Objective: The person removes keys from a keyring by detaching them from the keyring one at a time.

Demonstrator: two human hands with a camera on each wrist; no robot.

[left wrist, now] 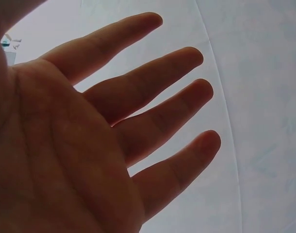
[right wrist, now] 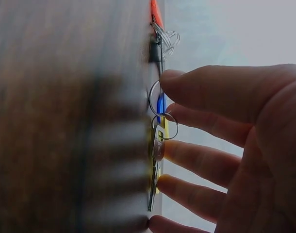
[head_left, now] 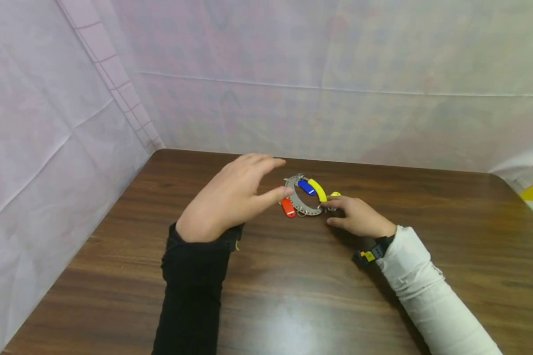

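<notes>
Grey key ring (head_left: 295, 201) on tabletop (head_left: 293, 276), red tag (head_left: 287, 207) at its 8 o'clock. Left hand (head_left: 231, 192) empty, fingers extended, ring's 9 o'clock. Right hand (head_left: 361, 217) at 4 o'clock, fingers spread, relaxed, fingertips at ring.

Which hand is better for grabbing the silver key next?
Probably the right hand: its fingers are right beside the silver key. The left hand hovers with its fingers spread, and the left wrist view shows no key.
</notes>
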